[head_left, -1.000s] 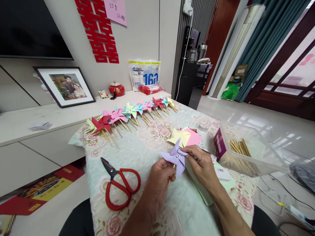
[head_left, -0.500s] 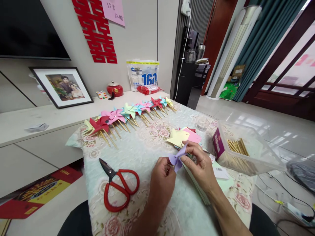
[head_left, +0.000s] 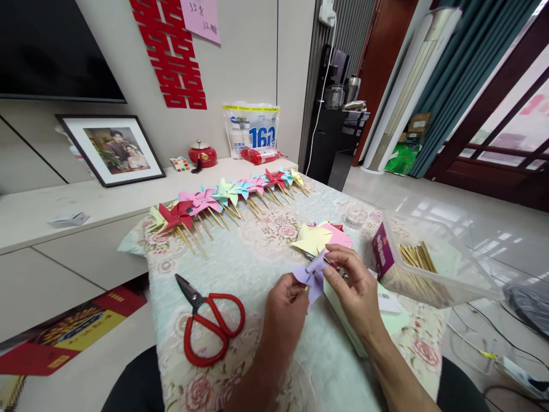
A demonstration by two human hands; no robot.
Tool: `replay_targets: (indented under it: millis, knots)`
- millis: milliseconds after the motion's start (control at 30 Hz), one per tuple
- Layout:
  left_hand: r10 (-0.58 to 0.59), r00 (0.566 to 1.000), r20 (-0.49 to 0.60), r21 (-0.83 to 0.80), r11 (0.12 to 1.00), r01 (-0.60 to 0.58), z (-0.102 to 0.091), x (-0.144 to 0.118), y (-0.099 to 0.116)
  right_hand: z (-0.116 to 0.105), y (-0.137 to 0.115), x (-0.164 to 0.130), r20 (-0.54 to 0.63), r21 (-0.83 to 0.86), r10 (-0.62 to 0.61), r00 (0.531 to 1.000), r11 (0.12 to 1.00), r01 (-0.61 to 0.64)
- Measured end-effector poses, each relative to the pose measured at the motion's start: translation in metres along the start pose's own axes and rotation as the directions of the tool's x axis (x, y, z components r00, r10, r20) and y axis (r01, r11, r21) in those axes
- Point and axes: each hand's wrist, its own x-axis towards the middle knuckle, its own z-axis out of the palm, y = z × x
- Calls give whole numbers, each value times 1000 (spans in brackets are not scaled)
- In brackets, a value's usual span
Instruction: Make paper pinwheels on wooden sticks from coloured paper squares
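Note:
Between my two hands is a purple paper pinwheel [head_left: 314,276], held over the front half of the table. My left hand [head_left: 286,306] is closed around it from below left, and a bit of stick shows by the fingertips. On the other side, my right hand [head_left: 352,280] pinches the upper right blade between thumb and fingers. Just beyond lie cut paper squares in yellow and pink [head_left: 315,239]. A stack of pale green paper [head_left: 343,317] sits partly under my right hand. Red-handled scissors [head_left: 210,323] rest on the left, blades pointing away.
Several finished pinwheels on sticks [head_left: 227,193] line the table's far edge. A clear plastic bin [head_left: 461,280] with wooden sticks [head_left: 418,257] stands at the right, near a small round clear container [head_left: 355,217]. Behind is a white cabinet [head_left: 34,232] with a framed photo [head_left: 114,150].
The pinwheel's blades have spread a little, so its centre faces me more. Both hands keep hold of it. The whole view has shifted slightly.

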Motion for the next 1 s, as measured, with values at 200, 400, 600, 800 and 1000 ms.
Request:
replay_targets:
  millis: [200, 400, 600, 800, 1000]
  knots:
    - [-168, 985, 37, -399, 901, 169, -2, 4, 14, 3, -6, -2, 22, -155, -143, 989, 977, 145]
    - [-193, 981, -28, -505, 850, 152, -1, 3, 19, 8, -10, -4, 116, -200, -140, 983, 966, 161]
    - [-198, 980, -20, -534, 830, 157, 1, 2, 21, 8, -10, -4, 151, -189, -155, 976, 965, 182]
    - [-189, 982, -26, -535, 832, 146, 2, 2, 19, 8, -10, -4, 153, -180, -175, 973, 963, 201]
    - [-226, 973, -42, -556, 815, 165, 1, 2, 17, 7, -12, -4, 102, -218, -227, 969, 945, 244]
